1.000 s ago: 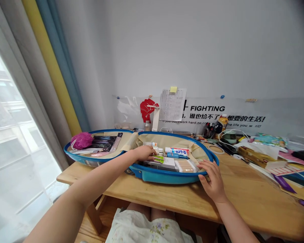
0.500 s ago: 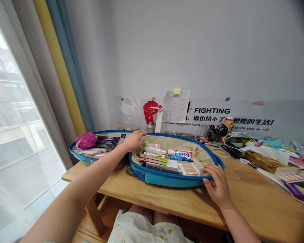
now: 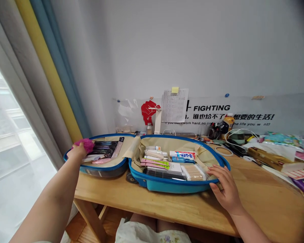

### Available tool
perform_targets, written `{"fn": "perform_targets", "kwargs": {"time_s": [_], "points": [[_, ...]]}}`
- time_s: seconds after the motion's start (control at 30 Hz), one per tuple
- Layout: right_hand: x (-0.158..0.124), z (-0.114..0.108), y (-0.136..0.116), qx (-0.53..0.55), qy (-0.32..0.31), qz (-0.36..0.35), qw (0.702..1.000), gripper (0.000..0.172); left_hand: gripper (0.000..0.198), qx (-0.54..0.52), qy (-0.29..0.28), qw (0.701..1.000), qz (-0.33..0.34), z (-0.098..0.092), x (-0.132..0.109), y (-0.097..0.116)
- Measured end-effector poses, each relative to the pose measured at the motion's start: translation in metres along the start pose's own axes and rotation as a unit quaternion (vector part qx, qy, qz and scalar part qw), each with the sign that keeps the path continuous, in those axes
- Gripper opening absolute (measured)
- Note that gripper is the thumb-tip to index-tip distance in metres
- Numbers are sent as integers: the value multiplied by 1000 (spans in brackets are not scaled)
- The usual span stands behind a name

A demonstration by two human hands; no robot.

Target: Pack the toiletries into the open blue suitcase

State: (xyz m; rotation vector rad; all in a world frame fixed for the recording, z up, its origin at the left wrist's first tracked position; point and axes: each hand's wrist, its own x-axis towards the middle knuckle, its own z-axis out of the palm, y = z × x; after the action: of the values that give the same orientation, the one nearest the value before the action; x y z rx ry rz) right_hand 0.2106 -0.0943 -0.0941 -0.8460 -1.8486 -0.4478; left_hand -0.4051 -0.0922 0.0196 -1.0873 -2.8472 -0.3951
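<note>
A blue hard-shell suitcase (image 3: 167, 186) lies open on the table in two halves, lined with beige fabric. My left hand (image 3: 78, 151) is over the left half, its fingers closed on a magenta mesh bath sponge (image 3: 86, 145), which is partly hidden. Beside it lies a black pouch of brushes (image 3: 103, 149). My right hand (image 3: 225, 186) rests on the suitcase's front right rim, holding nothing. Next to that hand, the right half holds a pack of cotton swabs (image 3: 194, 172), a toothpaste box (image 3: 182, 155) and several tubes (image 3: 154, 163).
The suitcase stands on a light wooden table (image 3: 147, 202). A roll of tape (image 3: 223, 151), cables, a juice bottle (image 3: 228, 124) and papers crowd the table's right side. A wall with a printed sign stands behind, and a curtained window lies to the left.
My left hand has moved left, from the right half over the divider onto the bath sponge. My right hand stays at the rim. The view has shifted slightly.
</note>
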Motion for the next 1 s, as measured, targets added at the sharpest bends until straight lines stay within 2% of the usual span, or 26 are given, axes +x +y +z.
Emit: {"fn": "perform_targets", "kwargs": {"time_s": [0.1,0.2,0.3,0.37,0.5,0.6,0.7,0.8,0.9,1.0], "points": [[0,0,-1,-4,8,1,1000,35,43,-15,6,999,-28,2,5,1],[0,1,-2,-4,9,5,1000,36,38,-41,27,998,-46,-2,2,2],[0,1,-3,0,8,3,1000,34,37,-79,69,994,-29,-14,-7,12],[0,0,-4,0,4,6,1000,33,37,-109,103,989,9,-26,-16,29],[1,0,-7,0,1,11,1000,31,32,-174,139,962,155,-48,-44,90],[2,0,-8,3,6,9,1000,29,29,-217,114,924,292,-48,-83,152],[2,0,-8,3,-2,24,1000,30,27,-238,56,873,421,-32,-138,212],[1,0,-8,6,-7,28,1000,31,22,-235,-12,827,510,-9,-194,262],[2,-1,-9,3,-1,17,1000,30,21,-214,-68,803,552,12,-233,297],[3,-2,-10,-4,-3,8,1000,30,24,-187,-110,790,574,30,-255,316]]}}
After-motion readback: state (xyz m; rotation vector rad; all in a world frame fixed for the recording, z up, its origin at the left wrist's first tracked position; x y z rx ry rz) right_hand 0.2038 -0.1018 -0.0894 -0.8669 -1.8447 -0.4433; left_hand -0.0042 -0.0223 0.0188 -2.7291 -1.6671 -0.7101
